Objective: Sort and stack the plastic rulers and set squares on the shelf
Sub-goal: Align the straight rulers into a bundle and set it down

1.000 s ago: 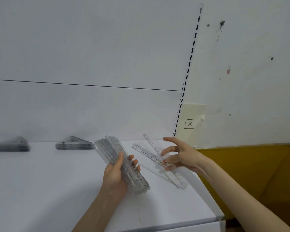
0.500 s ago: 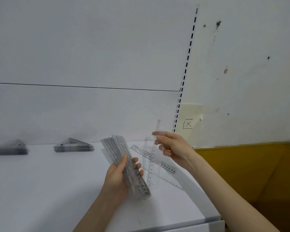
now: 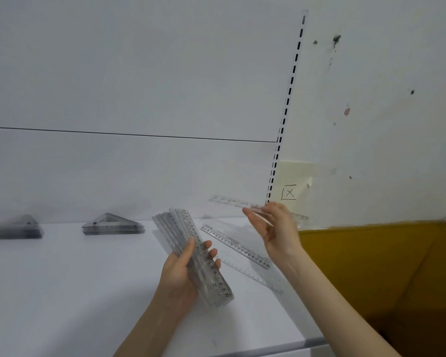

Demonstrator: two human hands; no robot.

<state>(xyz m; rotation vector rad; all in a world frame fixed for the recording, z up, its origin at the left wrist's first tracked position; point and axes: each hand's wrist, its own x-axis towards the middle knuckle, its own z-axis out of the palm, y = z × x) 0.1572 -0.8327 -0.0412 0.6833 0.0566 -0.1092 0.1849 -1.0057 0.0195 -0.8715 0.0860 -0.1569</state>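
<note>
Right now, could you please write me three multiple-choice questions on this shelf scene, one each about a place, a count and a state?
1. Where do the set-square stacks lie?
A. on the shelf, at its back left
B. on a brown surface
C. in a drawer

2. Apart from the bundle of rulers in the left hand, how many loose rulers lie on the shelf?
A. none
B. five
C. two

3. What is the right hand doing?
A. lying flat on the shelf
B. holding a single ruler in the air
C. gripping a set square

Answers: 1 A, both stacks sit on the shelf, well left of the bundle. 2 C, two lie flat between the hands. 3 B, one ruler is held clear of the shelf.
</note>
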